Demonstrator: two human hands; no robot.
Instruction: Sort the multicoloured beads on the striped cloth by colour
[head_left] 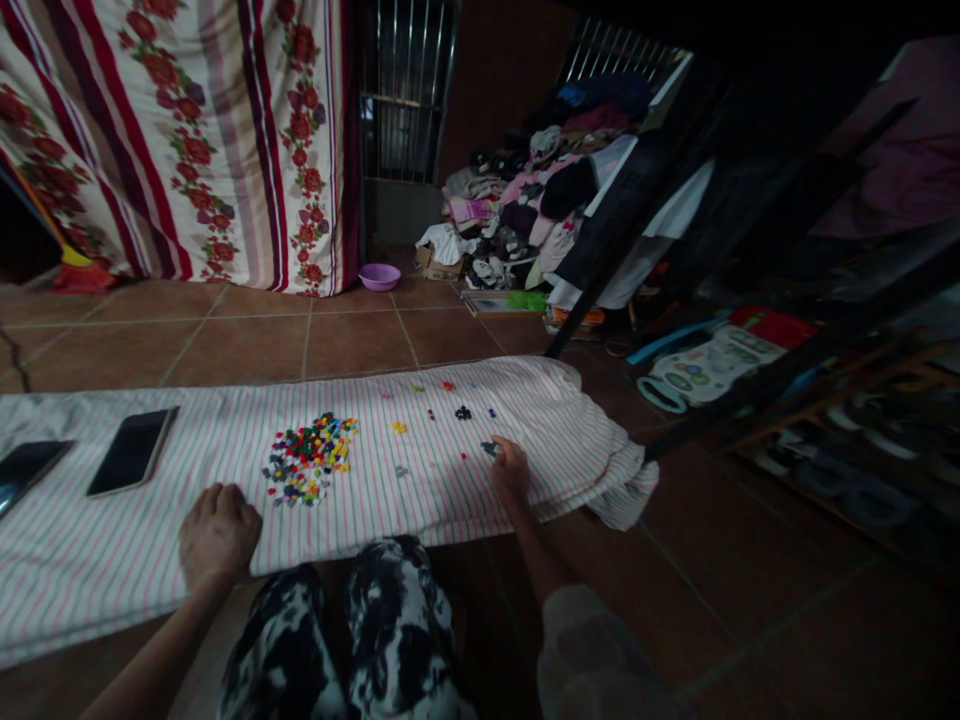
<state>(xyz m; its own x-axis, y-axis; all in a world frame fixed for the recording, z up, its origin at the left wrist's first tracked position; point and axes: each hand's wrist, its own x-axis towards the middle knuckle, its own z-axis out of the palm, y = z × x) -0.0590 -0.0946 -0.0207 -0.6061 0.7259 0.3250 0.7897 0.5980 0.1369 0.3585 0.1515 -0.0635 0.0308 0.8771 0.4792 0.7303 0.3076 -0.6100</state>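
On the striped cloth [420, 510], my right hand [511, 468] is pinched at the fingertips, right at a small cluster of dark grey beads [488, 448]. Whatever sits between those fingertips is too small to make out. My left hand [219, 530] rests closed on the cloth's near side, knuckles up, its fingertips hidden. Between the hands lies a mixed pile of coloured beads [311, 455]. Small single-colour groups are spread to its right: black beads [463, 412], yellow beads [399, 428], light grey beads [401, 471], orange-red beads [448, 385] and a lone red bead [463, 456].
Two phones lie at the left, one a dark phone [133, 452], the other a phone [30, 470] at the frame edge. Beyond are a flowered curtain [240, 140], a purple basin [379, 277], heaped clothes [540, 190] and a toy panel [712, 365] on the tiled floor.
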